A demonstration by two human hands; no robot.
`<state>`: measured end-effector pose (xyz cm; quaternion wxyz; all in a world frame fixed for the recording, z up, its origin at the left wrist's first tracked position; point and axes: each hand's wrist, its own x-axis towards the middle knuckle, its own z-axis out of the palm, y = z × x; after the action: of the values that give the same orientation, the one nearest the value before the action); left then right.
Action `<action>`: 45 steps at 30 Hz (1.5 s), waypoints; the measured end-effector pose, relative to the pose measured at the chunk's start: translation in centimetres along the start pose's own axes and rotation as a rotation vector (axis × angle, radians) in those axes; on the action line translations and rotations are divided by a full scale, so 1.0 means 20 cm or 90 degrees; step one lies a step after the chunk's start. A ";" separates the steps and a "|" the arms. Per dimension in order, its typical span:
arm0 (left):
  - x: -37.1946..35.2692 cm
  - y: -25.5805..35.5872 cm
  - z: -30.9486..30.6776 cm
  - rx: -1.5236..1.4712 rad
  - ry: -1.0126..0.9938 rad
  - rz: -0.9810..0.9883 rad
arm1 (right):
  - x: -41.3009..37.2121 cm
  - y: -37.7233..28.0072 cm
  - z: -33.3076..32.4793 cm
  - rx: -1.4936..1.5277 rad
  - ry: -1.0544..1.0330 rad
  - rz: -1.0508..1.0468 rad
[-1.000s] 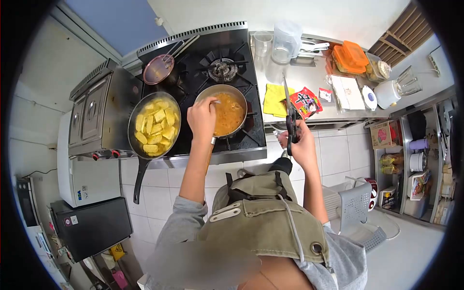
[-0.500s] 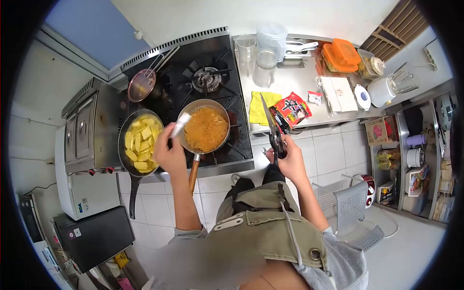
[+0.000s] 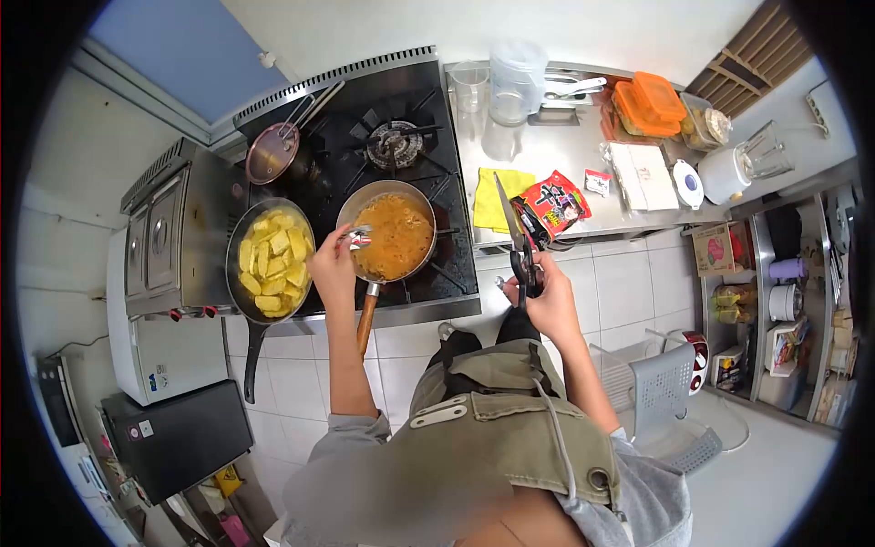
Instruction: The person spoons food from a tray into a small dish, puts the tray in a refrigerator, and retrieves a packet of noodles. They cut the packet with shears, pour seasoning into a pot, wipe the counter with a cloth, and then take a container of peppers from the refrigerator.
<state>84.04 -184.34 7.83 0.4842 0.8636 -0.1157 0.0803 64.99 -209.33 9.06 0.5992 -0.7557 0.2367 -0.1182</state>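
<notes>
My left hand (image 3: 334, 273) pinches a small, shiny seasoning sachet (image 3: 361, 238) over the left side of a saucepan (image 3: 367, 321) with a wooden handle. Orange-red soup (image 3: 396, 242) with bits on its surface fills the saucepan. In my right hand (image 3: 552, 305) is a pair of dark-handled scissors (image 3: 516, 228), blades pointing up and away from me, in front of the counter edge. Just beyond the scissors lie a red and black instant noodle packet (image 3: 556, 202) and a yellow cloth (image 3: 492, 205). Left of the saucepan, a black frying pan (image 3: 253, 351) holds yellow pieces (image 3: 275, 260) in liquid.
A small pot (image 3: 273, 153) stands at the back left of the black stove (image 3: 351, 128). On the counter are a clear pitcher (image 3: 517, 82), a small sachet (image 3: 597, 182), orange-lidded containers (image 3: 652, 105) and a blender (image 3: 729, 173). A grey chair (image 3: 665, 387) stands at right.
My left hand has moved slightly right and down, and the sachet is now tilted lower over the saucepan. My right hand and the scissors stay almost where they were.
</notes>
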 end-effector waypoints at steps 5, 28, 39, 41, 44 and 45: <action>-0.02 -0.09 0.00 -0.110 0.033 -0.089 | -0.01 -0.01 -0.02 -0.045 -0.003 0.035; -0.48 0.61 1.81 -0.547 -0.508 -0.553 | 0.44 0.45 -0.82 -0.315 0.228 0.001; 0.00 0.53 2.77 0.080 -0.550 0.365 | 0.65 0.72 -1.45 -0.138 0.310 0.152; 0.00 0.54 2.79 0.092 -0.596 0.349 | 0.62 0.79 -1.48 -0.096 0.302 0.175; 0.00 0.47 2.86 0.023 -0.627 0.371 | 0.58 0.83 -1.48 -0.105 0.283 0.207; 0.02 0.47 2.85 -0.002 -0.635 0.386 | 0.57 0.85 -1.48 -0.100 0.258 0.216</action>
<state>83.25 -237.83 -13.92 0.3277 0.7249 -0.5716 -0.2010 57.47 -242.99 -0.93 0.4902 -0.7102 0.4837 -0.1462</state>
